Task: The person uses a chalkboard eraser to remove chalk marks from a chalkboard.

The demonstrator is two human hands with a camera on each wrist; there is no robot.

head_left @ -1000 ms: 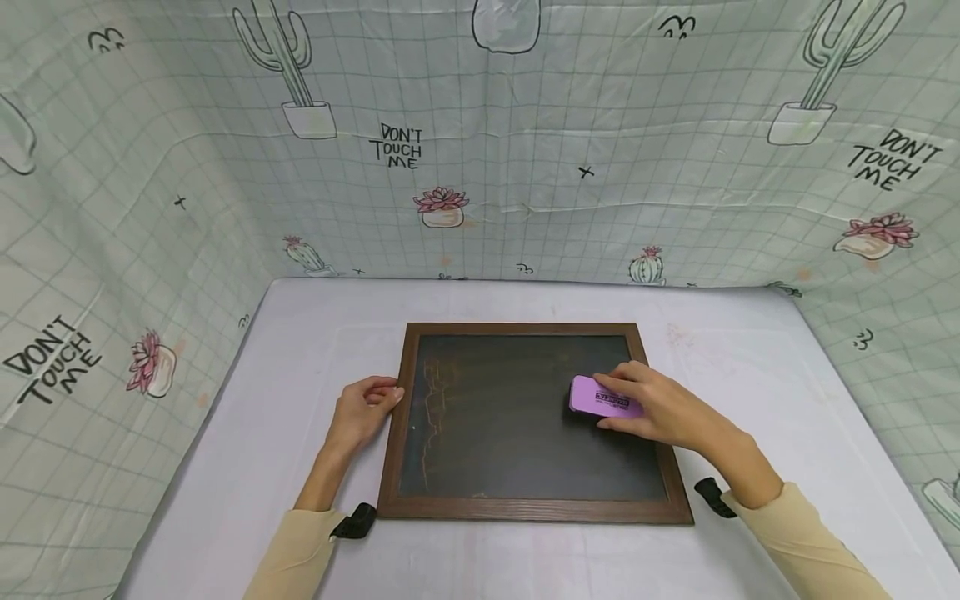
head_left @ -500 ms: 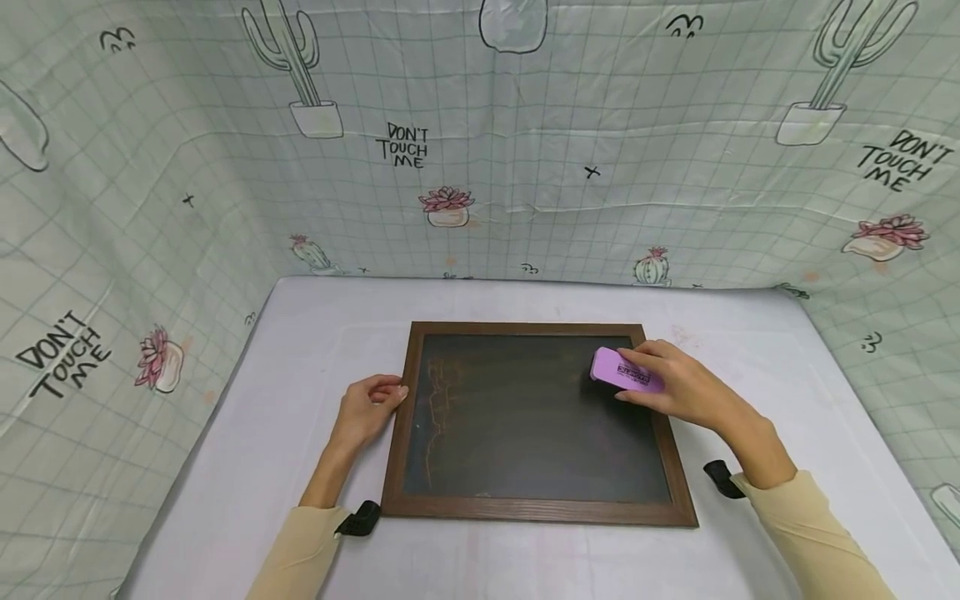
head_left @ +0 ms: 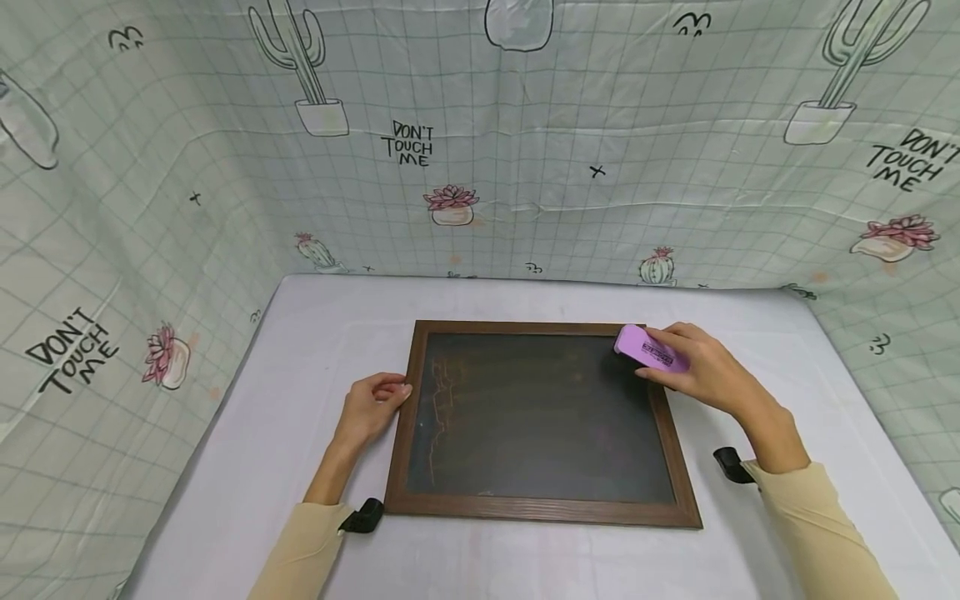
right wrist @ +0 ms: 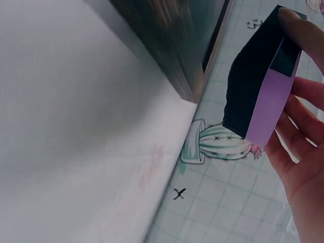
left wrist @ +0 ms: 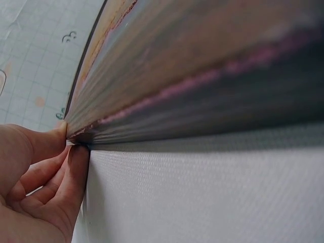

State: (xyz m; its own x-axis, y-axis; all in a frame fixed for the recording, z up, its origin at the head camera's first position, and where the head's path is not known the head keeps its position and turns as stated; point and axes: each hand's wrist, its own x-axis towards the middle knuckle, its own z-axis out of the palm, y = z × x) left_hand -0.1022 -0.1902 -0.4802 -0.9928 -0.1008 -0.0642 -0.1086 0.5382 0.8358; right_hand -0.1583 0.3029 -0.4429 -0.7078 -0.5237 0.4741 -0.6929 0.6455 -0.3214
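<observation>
A chalkboard [head_left: 540, 425] with a brown wooden frame lies on the white table. Faint orange chalk lines [head_left: 442, 400] run down its left side. My left hand [head_left: 369, 410] pinches the frame's left edge between thumb and fingers, also visible in the left wrist view. Over the board's top right corner, my right hand [head_left: 701, 368] grips a purple chalkboard eraser [head_left: 649, 348] by its sides. The right wrist view shows the eraser [right wrist: 268, 101] tilted and raised off the board, its dark felt side bare.
The white table [head_left: 540, 558] extends around the board, with faint pink smudges near its back right. A patterned cloth [head_left: 525, 225] with cactus drawings hangs behind and at both sides. Black straps [head_left: 735, 465] sit at the sleeve cuffs.
My right hand has carried the eraser up and to the right, from the board's right part to its top right corner. The left hand keeps its hold on the frame.
</observation>
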